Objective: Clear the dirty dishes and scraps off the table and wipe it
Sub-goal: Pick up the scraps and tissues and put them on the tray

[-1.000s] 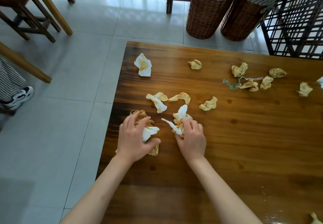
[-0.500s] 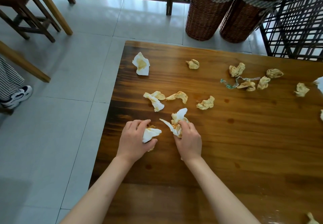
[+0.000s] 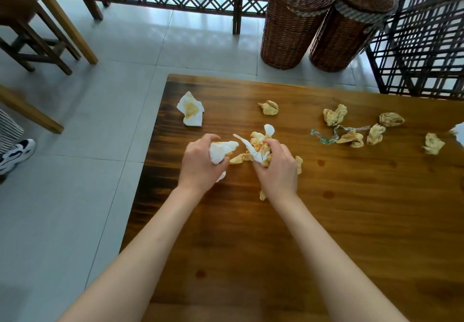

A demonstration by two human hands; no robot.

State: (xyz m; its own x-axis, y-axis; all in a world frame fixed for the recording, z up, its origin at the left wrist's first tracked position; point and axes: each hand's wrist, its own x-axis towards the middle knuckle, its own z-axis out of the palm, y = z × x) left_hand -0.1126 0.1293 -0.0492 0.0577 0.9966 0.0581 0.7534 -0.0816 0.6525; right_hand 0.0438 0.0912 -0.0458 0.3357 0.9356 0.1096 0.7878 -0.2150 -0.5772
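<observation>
My left hand grips a crumpled white napkin just above the wooden table. Beside it my right hand grips a bunch of stained, yellowish napkins with white ends sticking out. More soiled napkin scraps lie under and between the two hands. A flat stained napkin lies near the table's far left corner. One crumpled wad sits farther back, and several wads with a twisted plastic strip lie to the right.
Two tall wicker baskets stand on the tiled floor beyond the table, beside a dark lattice screen. Wooden chair legs stand at far left. A person's sneaker shows at the left edge.
Both hands have moved forward across the table, gathering the napkins that lay ahead of them into their bunches. The camera view has shifted with them.
</observation>
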